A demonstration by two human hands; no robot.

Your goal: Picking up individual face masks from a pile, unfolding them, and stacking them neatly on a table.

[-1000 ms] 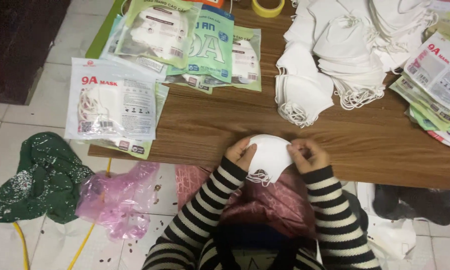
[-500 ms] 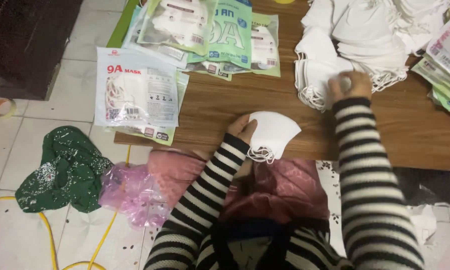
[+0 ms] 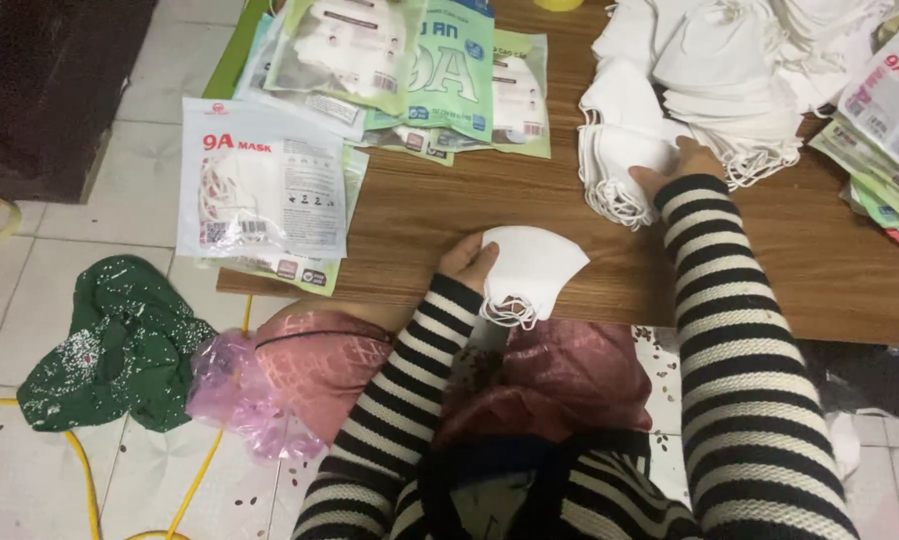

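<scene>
My left hand (image 3: 467, 262) pinches the left edge of a folded white face mask (image 3: 535, 270) that lies on the near edge of a low wooden table (image 3: 450, 205), its ear loops hanging over the edge. My right hand (image 3: 678, 166) reaches forward and rests on a stack of white masks (image 3: 620, 160), fingers curled on the top one; whether it grips it is unclear. Both arms wear black-and-white striped sleeves.
Packaged masks in clear and green pouches (image 3: 265, 190) lie at the table's left and back (image 3: 440, 70). More pouches (image 3: 885, 110) sit at the right, a big mask heap (image 3: 740, 60) behind. A green bag (image 3: 110, 345), pink plastic (image 3: 240, 385) and yellow cord (image 3: 80, 470) lie on the tiled floor.
My right hand let go of the folded mask and moved up and right to the stack of masks. My left hand stayed on the mask. The view shifted slightly.
</scene>
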